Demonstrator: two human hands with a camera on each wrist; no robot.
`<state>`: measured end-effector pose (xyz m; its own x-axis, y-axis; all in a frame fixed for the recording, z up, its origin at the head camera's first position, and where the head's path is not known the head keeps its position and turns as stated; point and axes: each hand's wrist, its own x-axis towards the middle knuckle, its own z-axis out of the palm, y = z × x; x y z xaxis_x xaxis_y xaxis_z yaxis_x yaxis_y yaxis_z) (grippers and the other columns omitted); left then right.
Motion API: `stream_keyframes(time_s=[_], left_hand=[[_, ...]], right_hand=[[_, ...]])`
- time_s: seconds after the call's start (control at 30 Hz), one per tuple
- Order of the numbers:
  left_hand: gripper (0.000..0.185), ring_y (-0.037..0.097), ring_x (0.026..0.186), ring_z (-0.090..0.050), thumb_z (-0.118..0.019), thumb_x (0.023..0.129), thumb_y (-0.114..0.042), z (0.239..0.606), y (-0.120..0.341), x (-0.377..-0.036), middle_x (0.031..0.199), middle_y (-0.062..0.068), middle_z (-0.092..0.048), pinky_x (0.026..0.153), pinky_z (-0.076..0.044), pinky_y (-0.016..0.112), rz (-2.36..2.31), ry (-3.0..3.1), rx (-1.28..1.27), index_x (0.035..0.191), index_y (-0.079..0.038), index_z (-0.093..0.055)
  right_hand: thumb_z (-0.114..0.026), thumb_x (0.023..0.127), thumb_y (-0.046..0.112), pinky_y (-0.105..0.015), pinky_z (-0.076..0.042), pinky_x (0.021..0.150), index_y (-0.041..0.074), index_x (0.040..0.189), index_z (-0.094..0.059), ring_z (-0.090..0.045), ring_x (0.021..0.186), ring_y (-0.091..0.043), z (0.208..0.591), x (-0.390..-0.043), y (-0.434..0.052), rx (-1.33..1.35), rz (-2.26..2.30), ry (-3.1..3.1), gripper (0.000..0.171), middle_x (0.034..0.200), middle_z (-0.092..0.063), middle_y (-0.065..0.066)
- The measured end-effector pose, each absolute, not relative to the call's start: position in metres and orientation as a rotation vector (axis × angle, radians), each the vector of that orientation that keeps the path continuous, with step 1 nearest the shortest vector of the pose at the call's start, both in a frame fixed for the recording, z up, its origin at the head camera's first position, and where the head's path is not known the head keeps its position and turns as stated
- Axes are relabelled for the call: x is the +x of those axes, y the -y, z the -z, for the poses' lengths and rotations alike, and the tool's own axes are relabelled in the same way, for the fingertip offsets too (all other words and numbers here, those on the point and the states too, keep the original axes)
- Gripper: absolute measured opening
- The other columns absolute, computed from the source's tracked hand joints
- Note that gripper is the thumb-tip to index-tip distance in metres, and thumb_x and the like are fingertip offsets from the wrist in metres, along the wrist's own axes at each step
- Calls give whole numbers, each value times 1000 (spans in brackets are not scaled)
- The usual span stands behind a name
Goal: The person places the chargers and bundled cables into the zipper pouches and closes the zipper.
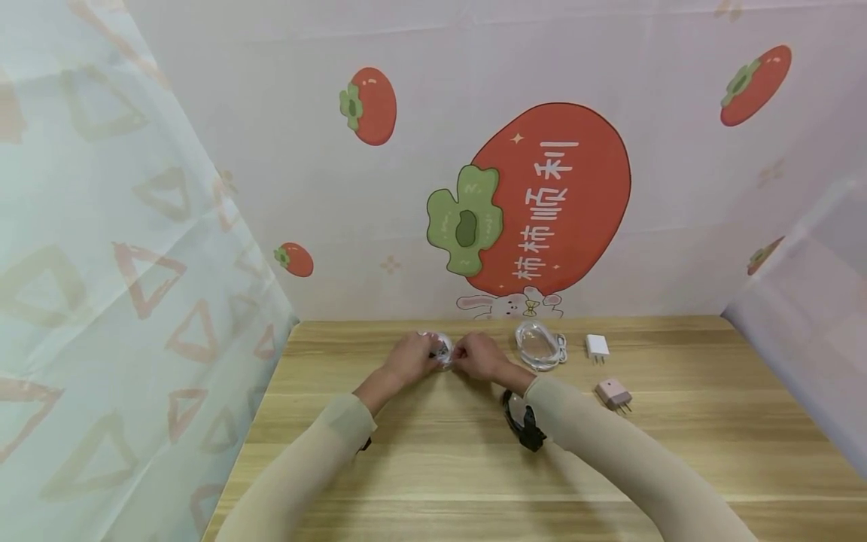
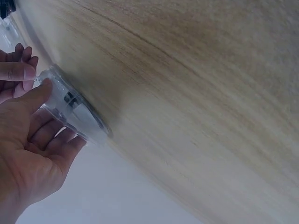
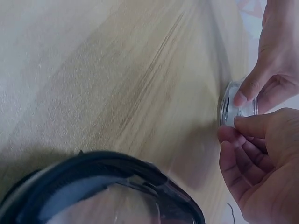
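A small round clear plastic case [image 1: 442, 349] [image 2: 70, 105] [image 3: 232, 109] with something dark inside stands on the wooden table [image 1: 474, 452] near its far edge. My left hand [image 1: 411, 357] [image 2: 28, 140] grips the case from the left, thumb and fingers curled round it. From the right, my right hand [image 1: 478, 354] [image 3: 261, 154] pinches its rim with thumb and fingertips. Both hands meet over the case, which hides most of it in the head view.
A second clear round case with a coiled white cable [image 1: 539, 346] lies right of the hands. Past it sit a white plug [image 1: 597, 347] and a pink plug [image 1: 613, 394]. A black-rimmed clear lid [image 1: 520, 418] [image 3: 107, 191] lies under my right forearm. Fabric screens stand on both sides.
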<state>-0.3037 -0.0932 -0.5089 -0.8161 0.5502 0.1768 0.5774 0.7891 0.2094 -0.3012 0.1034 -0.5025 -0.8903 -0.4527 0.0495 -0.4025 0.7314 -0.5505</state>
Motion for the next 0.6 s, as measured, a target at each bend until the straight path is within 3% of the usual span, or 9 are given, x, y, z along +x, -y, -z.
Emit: stream_keyframes(time_s=[0.33,0.6], left_hand=[[18,26,88,-70,-81,95,-20,503,90,-301,100,8,-76,80,-58,42,356,2923,-875,106,-6,-81],[18,25,81,-66,-81,95,-21,504,90,-302,89,4,-71,75,-56,41,334,2886,-904,86,-8,-74]], right_hand=[[-81,91,8,-32,-54,70,9,84,-79,-60,71,-10,499,-309,-117,-746,794,-2897,7,77,-72,2],[-80,91,8,-32,-53,70,10,84,-78,-59,72,-12,501,-320,-121,-775,761,-2901,8,78,-71,2]])
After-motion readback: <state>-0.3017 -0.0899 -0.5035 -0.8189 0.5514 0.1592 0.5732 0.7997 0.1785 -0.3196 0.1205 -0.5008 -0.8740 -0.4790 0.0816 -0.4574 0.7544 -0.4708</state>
